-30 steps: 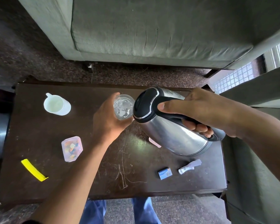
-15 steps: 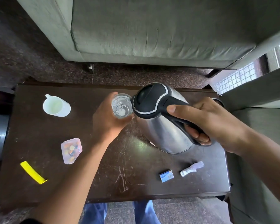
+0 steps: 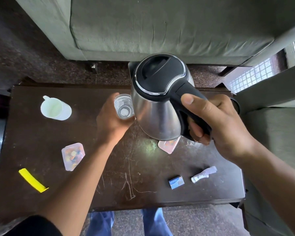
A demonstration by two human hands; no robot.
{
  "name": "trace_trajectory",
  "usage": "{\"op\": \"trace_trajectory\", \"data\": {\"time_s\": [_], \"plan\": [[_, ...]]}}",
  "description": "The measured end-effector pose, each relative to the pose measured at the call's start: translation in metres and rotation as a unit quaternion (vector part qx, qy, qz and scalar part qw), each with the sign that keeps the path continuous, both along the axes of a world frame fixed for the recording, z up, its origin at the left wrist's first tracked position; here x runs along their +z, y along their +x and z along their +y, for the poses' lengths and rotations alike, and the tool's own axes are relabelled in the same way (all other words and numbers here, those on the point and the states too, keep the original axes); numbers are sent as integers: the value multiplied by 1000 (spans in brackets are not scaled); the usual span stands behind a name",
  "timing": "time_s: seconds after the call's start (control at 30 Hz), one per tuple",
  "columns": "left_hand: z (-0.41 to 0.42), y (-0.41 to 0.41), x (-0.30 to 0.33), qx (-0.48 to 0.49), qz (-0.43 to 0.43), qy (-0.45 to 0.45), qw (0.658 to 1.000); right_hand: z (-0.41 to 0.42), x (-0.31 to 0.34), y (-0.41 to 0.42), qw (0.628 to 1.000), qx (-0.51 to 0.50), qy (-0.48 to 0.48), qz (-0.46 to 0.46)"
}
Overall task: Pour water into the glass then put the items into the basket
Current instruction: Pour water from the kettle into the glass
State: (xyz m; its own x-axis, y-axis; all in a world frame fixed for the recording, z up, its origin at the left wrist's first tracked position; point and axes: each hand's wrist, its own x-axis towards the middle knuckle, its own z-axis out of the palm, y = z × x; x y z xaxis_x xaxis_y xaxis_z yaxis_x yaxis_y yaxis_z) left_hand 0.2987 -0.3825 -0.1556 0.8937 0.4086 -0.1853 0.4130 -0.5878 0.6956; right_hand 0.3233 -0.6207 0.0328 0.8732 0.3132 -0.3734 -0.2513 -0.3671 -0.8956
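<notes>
The grey sofa (image 3: 160,26) stands beyond the dark scratched table (image 3: 143,193). Above the table's far edge, the right hand (image 3: 216,123) wraps the handle of the steel electric kettle (image 3: 157,106), held nearly upright. Just left of the kettle, touching its side, the drinking glass (image 3: 123,108) sits gripped in the left hand (image 3: 111,121). No basket is visible.
</notes>
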Motion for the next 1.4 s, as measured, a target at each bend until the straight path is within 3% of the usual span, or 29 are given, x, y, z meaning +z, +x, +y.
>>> {"op": "trace_trajectory", "data": {"time_s": [0.4, 0.83, 1.03, 1.17, 1.4], "plan": [[-5, 4, -23, 34, -42, 34, 998, -1, -16, 1, 997, -53, 57, -30], [-1, -2, -13, -14, -39, -1, 999, 11, 0, 2, 997, -46, 57, -24], [27, -14, 38, -7, -116, -60, 991, 46, 31, 8, 997, -5, 70, -38], [65, -32, 96, 7, -167, -196, 966, 85, 54, 11, 995, 22, 89, -47], [158, -73, 180, -52, -215, -169, 960, 185, 85, 4, 987, 83, 117, -69]]}}
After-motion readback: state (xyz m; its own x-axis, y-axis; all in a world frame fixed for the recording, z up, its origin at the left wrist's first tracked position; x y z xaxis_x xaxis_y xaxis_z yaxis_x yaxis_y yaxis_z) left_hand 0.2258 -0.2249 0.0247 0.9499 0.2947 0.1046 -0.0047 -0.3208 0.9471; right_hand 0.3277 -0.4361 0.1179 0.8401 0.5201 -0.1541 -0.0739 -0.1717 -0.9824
